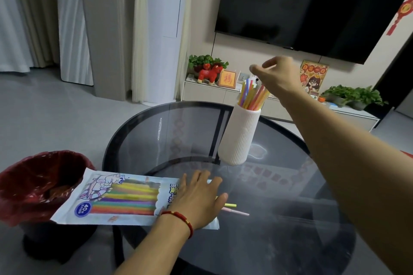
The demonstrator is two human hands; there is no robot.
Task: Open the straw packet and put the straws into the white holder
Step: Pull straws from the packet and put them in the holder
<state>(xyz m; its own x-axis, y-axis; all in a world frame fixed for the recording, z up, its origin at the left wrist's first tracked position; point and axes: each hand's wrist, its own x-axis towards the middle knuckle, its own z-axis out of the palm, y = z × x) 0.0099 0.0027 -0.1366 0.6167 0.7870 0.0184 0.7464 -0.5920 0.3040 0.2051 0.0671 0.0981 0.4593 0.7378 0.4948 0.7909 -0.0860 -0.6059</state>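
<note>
The straw packet (120,201) lies flat on the round glass table (279,219), its left end hanging over the table edge. My left hand (199,196) rests palm down on its right end, fingers spread. A yellow straw (231,205) and a pink straw (239,212) stick out of the packet beside my thumb. The white ribbed holder (240,136) stands upright further back with several coloured straws (252,96) in it. My right hand (274,73) hovers just above those straw tips, blurred, fingers loosely apart and nothing visible in them.
A bin lined with a red bag (38,183) stands on the floor left of the table, under the packet's overhanging end. Behind the table a low white cabinet (205,91) carries plants, a red toy and frames. A dark TV hangs above.
</note>
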